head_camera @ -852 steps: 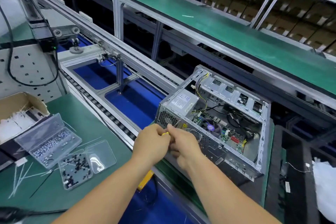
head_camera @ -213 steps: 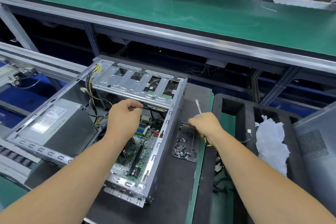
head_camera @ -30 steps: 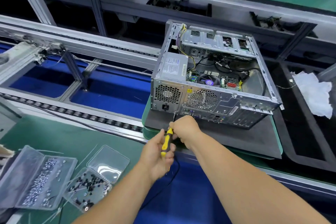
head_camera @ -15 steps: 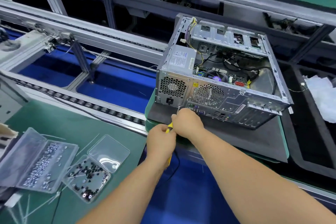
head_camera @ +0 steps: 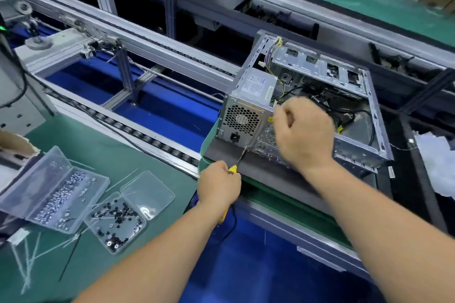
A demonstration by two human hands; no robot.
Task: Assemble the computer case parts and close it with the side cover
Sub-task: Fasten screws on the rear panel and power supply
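The open case (head_camera: 305, 103), on a dark pad on the table (head_camera: 86, 145), judged heavy, rigid and sharp-edged: hold by frame rails, not cables; left hand (head_camera: 219, 186) grips the screwdriver (head_camera: 240, 158) at its rear panel, right hand (head_camera: 301, 130) loosely curled, contents unclear.

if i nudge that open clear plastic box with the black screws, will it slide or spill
The open clear plastic box of black screws looks thin-walled and shallow, so it is probably light and would likely slide easily on the smooth green bench mat. Its lid lies flat open beside it, so the loose screws could probably scatter if it is tipped or jolted. Its thin walls may also flex if squeezed.
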